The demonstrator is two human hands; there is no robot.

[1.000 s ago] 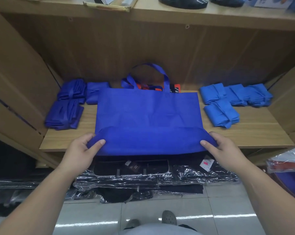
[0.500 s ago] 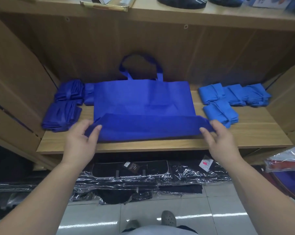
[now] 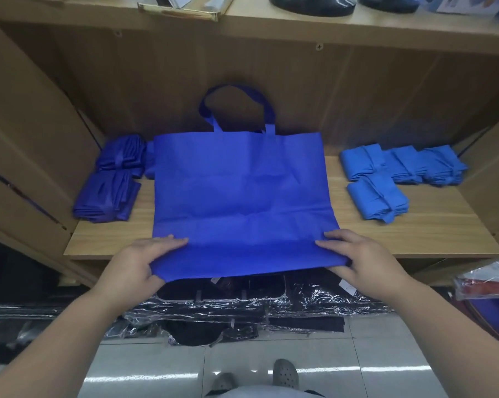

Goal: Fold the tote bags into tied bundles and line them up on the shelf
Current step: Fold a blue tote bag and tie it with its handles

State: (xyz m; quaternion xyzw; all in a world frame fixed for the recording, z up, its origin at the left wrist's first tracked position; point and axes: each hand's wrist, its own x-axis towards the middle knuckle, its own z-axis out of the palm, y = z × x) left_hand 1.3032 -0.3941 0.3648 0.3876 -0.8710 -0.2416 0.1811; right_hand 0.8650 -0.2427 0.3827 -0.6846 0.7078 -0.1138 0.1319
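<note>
A royal-blue tote bag (image 3: 239, 191) lies flat on the wooden shelf (image 3: 431, 237), its handles against the back panel and its bottom edge hanging over the shelf's front. My left hand (image 3: 140, 264) pinches the bag's bottom left corner, thumb under the cloth and fingers on top. My right hand (image 3: 360, 261) pinches the bottom right corner the same way. Dark-blue tied bundles (image 3: 107, 199) sit at the shelf's left. Several light-blue tied bundles (image 3: 400, 170) sit at the right.
Wooden side panels close the shelf at left and right, and another shelf (image 3: 271, 27) runs overhead with dark objects on it. Plastic-wrapped dark goods (image 3: 228, 305) lie below the shelf. Tiled floor and my grey shoes (image 3: 285, 373) show at the bottom.
The folded-up bottom flap has been pulled back toward me and opened out; the bag now lies full length, its bottom edge past the shelf front. Both hands moved back with it.
</note>
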